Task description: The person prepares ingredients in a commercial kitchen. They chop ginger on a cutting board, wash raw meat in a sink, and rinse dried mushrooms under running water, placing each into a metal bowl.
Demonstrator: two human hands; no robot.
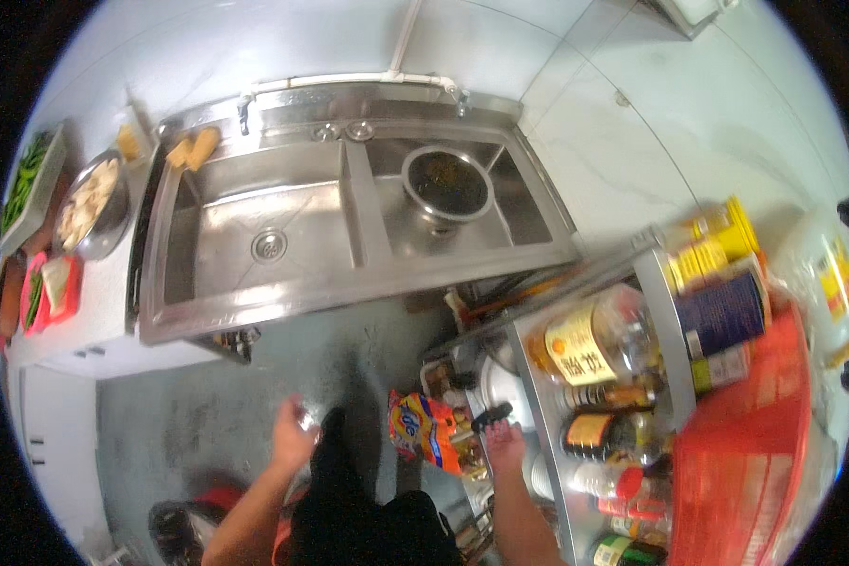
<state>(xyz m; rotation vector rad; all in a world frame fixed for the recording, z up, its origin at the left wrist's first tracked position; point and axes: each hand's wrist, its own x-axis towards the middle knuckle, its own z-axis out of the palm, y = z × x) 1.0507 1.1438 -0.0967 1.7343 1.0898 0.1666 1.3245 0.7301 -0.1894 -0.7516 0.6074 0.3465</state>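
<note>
At seven o'clock, left hand [292, 436]: your grip curls round a small shiny thing [307, 424], too blurred to name.
At five o'clock, right hand [504, 443]: your fingers meet a black handle [491, 416]; you cannot tell whether this grip closes on it.
Orange bag [424, 434]: at six o'clock, between your hands.
Metal rack [665, 330]: at four o'clock, bearing bottles [580, 349].
Steel bowl [447, 218]: at twelve o'clock, inside the sink [368, 287].
</note>
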